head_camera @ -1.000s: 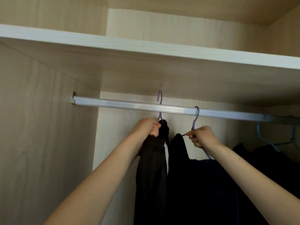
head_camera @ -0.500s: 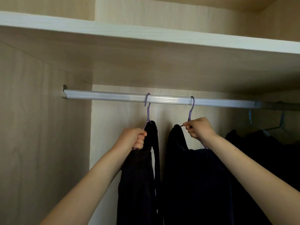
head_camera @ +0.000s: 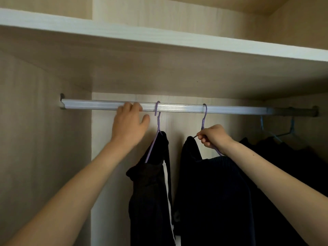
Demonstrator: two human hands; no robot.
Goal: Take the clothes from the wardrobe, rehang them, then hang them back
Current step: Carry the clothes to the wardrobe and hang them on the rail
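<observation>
A silver rail [head_camera: 177,108] runs across the wardrobe. Two purple hangers hook over it. The left hanger [head_camera: 157,121] carries a dark garment [head_camera: 150,189] that hangs free. My left hand [head_camera: 130,122] is open just left of that hook, fingertips at the rail, holding nothing. The right hanger [head_camera: 204,119] carries another dark garment [head_camera: 213,192]. My right hand [head_camera: 212,136] grips this hanger just below its hook, at the garment's collar.
More dark clothes [head_camera: 287,157] hang on pale blue hangers [head_camera: 276,135] at the rail's right end. A white-edged shelf [head_camera: 159,38] sits close above the rail. The wardrobe's left wall [head_camera: 44,139] stands beside my left arm.
My left hand let go of the left hanger and garment and rose to the rail, fingers spread. The left garment now hangs on its own. My right hand kept its grip.
</observation>
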